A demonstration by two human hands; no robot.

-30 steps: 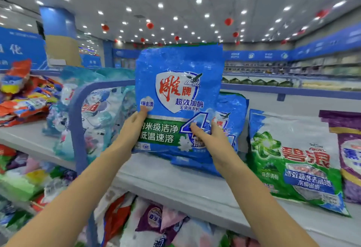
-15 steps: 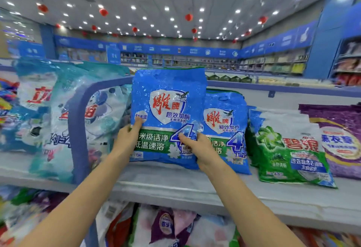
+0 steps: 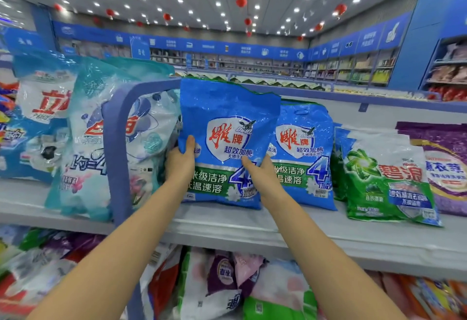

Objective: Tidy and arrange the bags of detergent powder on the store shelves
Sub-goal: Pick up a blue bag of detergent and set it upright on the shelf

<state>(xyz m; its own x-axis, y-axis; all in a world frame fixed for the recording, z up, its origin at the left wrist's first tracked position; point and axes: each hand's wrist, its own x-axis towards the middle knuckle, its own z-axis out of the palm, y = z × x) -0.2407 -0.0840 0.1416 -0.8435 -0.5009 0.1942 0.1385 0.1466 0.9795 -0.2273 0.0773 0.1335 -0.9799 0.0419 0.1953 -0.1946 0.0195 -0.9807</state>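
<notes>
A blue detergent bag with a red logo [image 3: 227, 127] stands upright on the grey shelf [image 3: 227, 228], its bottom edge touching the board. My left hand [image 3: 180, 160] grips its left edge, thumb across the front. My right hand [image 3: 262, 175] holds its right edge, thumb on the front. A second, identical blue bag [image 3: 303, 152] stands directly to the right, partly behind the first.
A blue divider rail [image 3: 113, 147] stands left of the held bag, with teal and white bags [image 3: 86, 142] beyond it. A green bag [image 3: 389, 180] and a purple bag [image 3: 444, 165] lie to the right. Mixed bags fill the lower shelf [image 3: 227, 284].
The blue bag has come down from mid-air and back onto the shelf, beside the second blue bag. Both hands have kept their hold on its edges.
</notes>
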